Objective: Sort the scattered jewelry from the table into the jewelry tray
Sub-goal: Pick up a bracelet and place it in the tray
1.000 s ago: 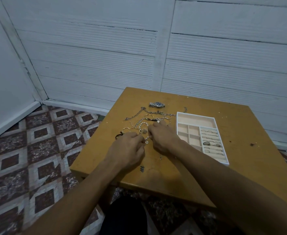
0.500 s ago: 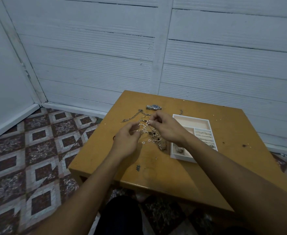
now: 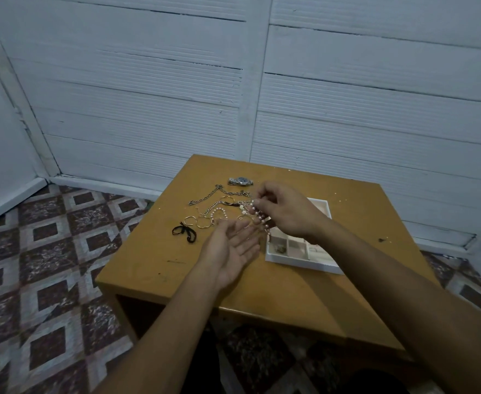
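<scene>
Right hand (image 3: 286, 211) pinches a pink pearl-bead bracelet (image 3: 259, 216), dangling beside the white compartmented jewelry tray (image 3: 279, 257); left hand (image 3: 230, 247) lies open, palm up, just below. Light, limp, likely slippery: cradle its middle

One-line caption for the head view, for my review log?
Right hand pinches a pearl bracelet near the open left hand, beside the jewelry tray.

Pearl strand (image 3: 259, 216): pinkish beads, dangling from right hand (image 3: 287, 211) over the tray's left edge.
Tray (image 3: 296, 259): white, beige cells, right of centre.
Watch (image 3: 240, 181): silver, far side.
Chains (image 3: 205, 198), gold hoops (image 3: 203, 222), black bow (image 3: 184, 232): scattered left of tray.
</scene>
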Tool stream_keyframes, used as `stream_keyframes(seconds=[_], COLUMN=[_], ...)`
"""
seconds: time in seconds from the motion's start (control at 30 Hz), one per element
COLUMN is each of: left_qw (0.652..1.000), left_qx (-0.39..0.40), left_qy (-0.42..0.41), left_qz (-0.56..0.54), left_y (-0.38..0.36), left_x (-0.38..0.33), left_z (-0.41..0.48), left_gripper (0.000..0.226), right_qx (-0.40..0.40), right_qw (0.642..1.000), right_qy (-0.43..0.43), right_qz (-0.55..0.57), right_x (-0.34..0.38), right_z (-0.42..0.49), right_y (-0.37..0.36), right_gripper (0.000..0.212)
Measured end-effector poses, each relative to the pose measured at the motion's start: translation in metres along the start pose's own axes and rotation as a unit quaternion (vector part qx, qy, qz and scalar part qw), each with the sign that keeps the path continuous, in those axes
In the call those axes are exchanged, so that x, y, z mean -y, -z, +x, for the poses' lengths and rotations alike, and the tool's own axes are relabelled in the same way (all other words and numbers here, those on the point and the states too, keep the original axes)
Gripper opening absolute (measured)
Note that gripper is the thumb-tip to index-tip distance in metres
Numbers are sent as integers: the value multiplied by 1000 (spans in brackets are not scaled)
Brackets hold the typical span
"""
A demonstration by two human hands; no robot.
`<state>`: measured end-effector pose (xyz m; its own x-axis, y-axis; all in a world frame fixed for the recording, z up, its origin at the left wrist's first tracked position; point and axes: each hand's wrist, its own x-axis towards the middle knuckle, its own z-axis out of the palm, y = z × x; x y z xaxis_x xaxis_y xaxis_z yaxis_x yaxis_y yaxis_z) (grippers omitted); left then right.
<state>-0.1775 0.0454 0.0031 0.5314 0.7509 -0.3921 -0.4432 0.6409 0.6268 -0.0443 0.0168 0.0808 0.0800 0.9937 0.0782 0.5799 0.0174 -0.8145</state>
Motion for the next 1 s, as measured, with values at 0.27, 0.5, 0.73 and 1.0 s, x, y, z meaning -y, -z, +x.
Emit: stream_keyframes(seconds=[0.27,0.5,0.73,1.0], left_qw=[997,997,996,999], left_qx=[58,61,79,29], left_qy=[41,39,47,29], left_qz=[-24,-2,-2,-20], left_y=[-15,-18,-20,-13], left_x=[10,13,19,20], left_z=[-12,-19,-21,-13], left_gripper=[46,30,28,31], right_qx=[-7,-36,-38,73], right_qw=[993,987,988,974], right_qy=[11,19,-24,-91], right_qz=[-120,-159,-144,-193], right_x=[1,-5,-10,-8], right_z=[-14,-19,-25,-30], right_y=[13,21,24,57], right_gripper=[11,12,10,8])
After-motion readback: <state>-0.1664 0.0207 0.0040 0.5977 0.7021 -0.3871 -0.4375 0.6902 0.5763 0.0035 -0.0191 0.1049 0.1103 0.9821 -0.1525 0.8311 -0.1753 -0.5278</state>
